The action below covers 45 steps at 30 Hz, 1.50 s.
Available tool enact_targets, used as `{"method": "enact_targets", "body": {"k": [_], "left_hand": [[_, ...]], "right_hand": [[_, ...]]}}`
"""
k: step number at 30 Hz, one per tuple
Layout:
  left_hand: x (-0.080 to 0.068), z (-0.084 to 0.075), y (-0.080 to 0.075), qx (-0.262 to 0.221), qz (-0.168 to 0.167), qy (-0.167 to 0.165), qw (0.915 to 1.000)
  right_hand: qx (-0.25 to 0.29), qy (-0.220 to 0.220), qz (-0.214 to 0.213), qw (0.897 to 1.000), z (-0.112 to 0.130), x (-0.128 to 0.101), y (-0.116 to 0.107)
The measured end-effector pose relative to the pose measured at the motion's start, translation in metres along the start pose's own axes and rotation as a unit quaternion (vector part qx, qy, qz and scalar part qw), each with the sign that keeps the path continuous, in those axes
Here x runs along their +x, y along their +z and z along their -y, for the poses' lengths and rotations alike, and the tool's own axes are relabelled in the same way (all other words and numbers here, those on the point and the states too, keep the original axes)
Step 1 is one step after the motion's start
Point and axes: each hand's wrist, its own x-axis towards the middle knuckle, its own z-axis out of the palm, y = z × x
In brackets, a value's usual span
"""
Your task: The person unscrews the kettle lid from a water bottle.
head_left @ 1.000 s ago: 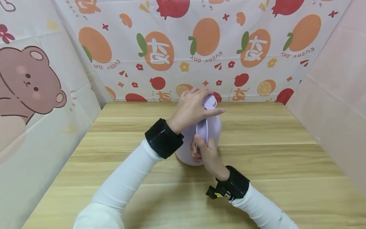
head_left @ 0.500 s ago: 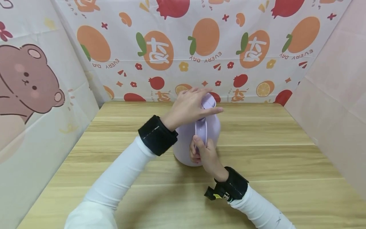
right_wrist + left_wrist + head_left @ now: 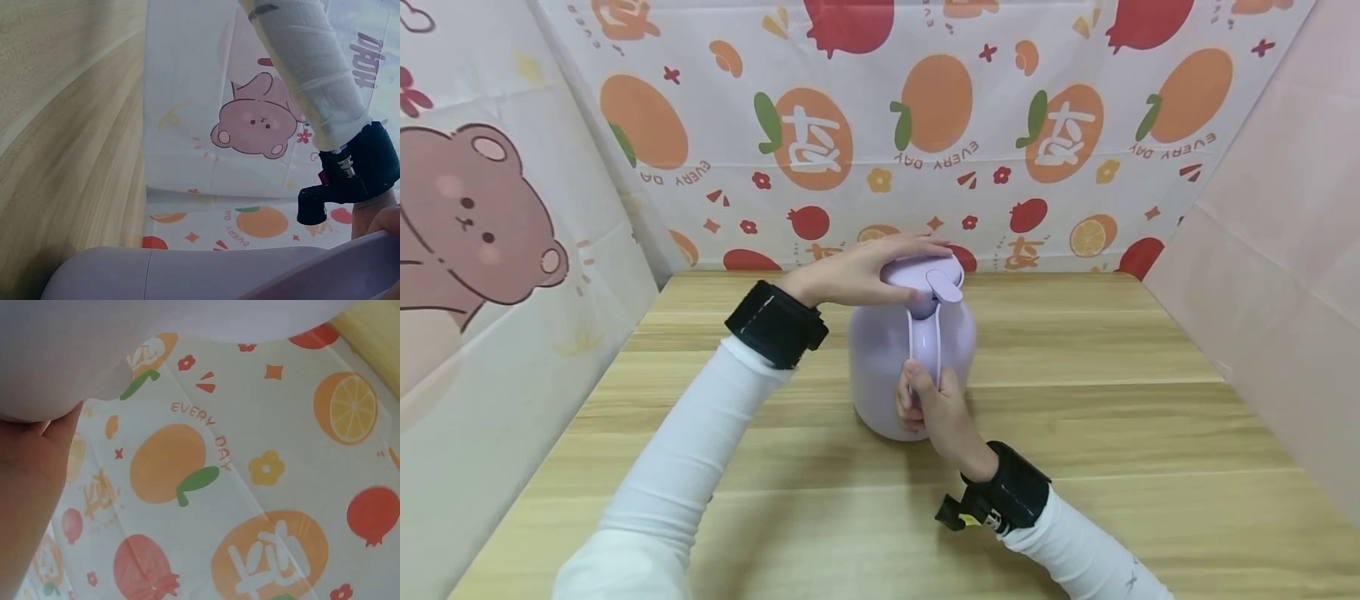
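A lilac thermal jug [image 3: 877,367] stands upright on the wooden table, its handle [image 3: 926,337] toward me. My left hand [image 3: 857,271] lies across the round lid [image 3: 917,271], gripping it with the fingers over the far side and the thumb at the near edge. From under that hand a small lever [image 3: 944,286] on the lid points to the lower right. Low on the handle, my right hand [image 3: 943,417] holds on with curled fingers, the thumb lying along it. In the left wrist view, part of the left hand [image 3: 31,487] shows against the lilac surface.
Behind the jug hangs a fruit-print cloth [image 3: 936,100], close to the table's [image 3: 1075,400] far edge. Another cloth with a bear print [image 3: 475,217] closes the left side, and a pale pink sheet [image 3: 1262,250] the right. Both wrists wear black bands [image 3: 1011,483].
My left hand has turned clockwise over the lid, its wrist swinging left and away. The lid's lever has turned with it. My right hand keeps its hold on the handle.
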Motion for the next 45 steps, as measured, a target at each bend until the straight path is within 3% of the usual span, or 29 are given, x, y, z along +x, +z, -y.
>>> {"method": "enact_targets", "body": {"k": [6, 11, 20, 28, 33, 38, 42, 45], "left_hand": [[0.004, -0.003, -0.003, 0.021, 0.0, 0.017, 0.9996], [0.005, -0.009, -0.004, 0.034, 0.001, -0.016, 0.9993], [0.005, -0.019, 0.004, 0.09, -0.025, -0.043, 0.9947], [0.006, -0.036, 0.012, 0.161, -0.034, -0.109, 0.9803], [0.003, -0.038, 0.015, 0.174, -0.032, -0.128, 0.976], [-0.001, -0.038, 0.016, 0.149, -0.031, -0.126, 0.9804], [-0.006, -0.031, 0.013, 0.085, -0.059, -0.09, 0.9905], [-0.014, -0.022, 0.009, 0.034, -0.085, -0.039, 0.9951]], "right_hand": [[-0.006, -0.003, -0.003, 1.0, 0.001, 0.001, -0.002], [-0.001, -0.004, -0.004, 1.0, 0.002, 0.003, -0.003], [0.01, -0.004, -0.004, 1.0, 0.002, 0.003, -0.002], [0.006, -0.004, -0.005, 1.0, 0.002, 0.003, -0.002], [0.008, -0.002, -0.002, 1.0, 0.001, 0.002, -0.001], [0.013, 0.0, 0.003, 1.0, -0.001, 0.001, -0.001], [0.013, -0.001, 0.002, 1.0, -0.001, 0.0, -0.001], [0.008, -0.001, 0.001, 1.0, -0.001, 0.0, 0.0]]}}
